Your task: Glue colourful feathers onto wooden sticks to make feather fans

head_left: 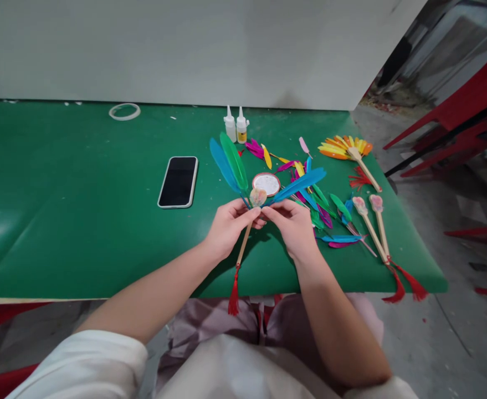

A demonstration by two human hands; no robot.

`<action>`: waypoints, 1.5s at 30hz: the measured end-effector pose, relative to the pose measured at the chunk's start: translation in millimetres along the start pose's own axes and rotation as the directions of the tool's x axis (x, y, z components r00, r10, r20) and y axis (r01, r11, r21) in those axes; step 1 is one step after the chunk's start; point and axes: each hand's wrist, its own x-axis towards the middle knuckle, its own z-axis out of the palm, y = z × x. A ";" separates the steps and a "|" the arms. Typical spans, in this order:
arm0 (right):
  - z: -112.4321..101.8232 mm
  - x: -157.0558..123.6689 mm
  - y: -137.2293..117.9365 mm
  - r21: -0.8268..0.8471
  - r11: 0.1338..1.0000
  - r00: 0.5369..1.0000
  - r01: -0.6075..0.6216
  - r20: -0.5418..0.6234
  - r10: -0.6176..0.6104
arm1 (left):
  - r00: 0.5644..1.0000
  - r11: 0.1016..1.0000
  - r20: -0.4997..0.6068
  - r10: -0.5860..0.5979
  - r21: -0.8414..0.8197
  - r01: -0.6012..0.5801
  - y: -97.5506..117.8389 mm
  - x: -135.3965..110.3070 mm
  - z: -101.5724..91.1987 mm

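Observation:
Between my hands is a small feather fan with a rounded wooden head (258, 197), a thin wooden handle (244, 244) and a red tassel (234, 296) hanging past the table edge. A green feather (234, 160) and a blue feather (222, 166) rise from its left side. My left hand (227, 226) is closed around the fan just under the head. My right hand (291, 226) pinches the base of another blue feather (299, 184), which points up to the right, against the head's right side. Fingertips hide whether that feather is attached.
Loose coloured feathers (324, 216) lie right of my hands, near a round white lid-like disc (266, 184). Two fan handles (372, 230) and a yellow-orange feather fan (351, 151) lie farther right. Two glue bottles (235, 128), a phone (178, 182) and a tape roll (124, 112) are on the green table (81, 221).

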 end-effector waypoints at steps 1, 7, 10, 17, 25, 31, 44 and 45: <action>0.2 0.4 -0.2 -0.008 1.000 1.000 0.003 -0.007 -0.003 | 1.000 1.000 0.011 -0.008 0.002 0.008 -0.2 0.1 0.1; 0.5 1.5 -0.7 0.054 0.999 1.000 -0.002 -0.030 0.004 | 0.997 0.999 0.077 0.004 0.047 -0.008 -0.5 -0.5 0.6; 0.8 1.5 -1.1 0.170 0.985 1.000 -0.013 -0.015 0.016 | 0.997 0.998 0.078 0.008 0.063 -0.013 0.6 -1.2 0.9; 4.1 1.7 -0.2 0.182 0.983 0.997 0.006 -0.076 0.008 | 0.996 0.996 0.084 0.002 0.093 -0.010 1.2 -2.4 1.6; 4.2 0.9 -1.0 0.189 0.982 0.997 -0.026 -0.064 0.038 | 0.998 0.998 0.057 -0.012 0.062 0.009 -1.4 -0.9 1.2; 2.7 0.5 0.1 0.166 0.985 0.996 -0.043 -0.073 0.056 | 0.997 1.000 0.075 -0.018 0.000 0.018 0.9 -1.1 2.2; 8.2 -0.1 4.4 0.212 0.976 0.995 -0.052 -0.074 0.069 | 0.999 1.000 -0.046 -0.013 -0.015 0.012 -1.5 -0.2 5.1; 8.4 -0.3 4.3 0.220 0.974 0.995 -0.051 -0.072 0.069 | 0.999 1.000 -0.047 -0.011 -0.012 0.011 -0.9 -0.2 5.1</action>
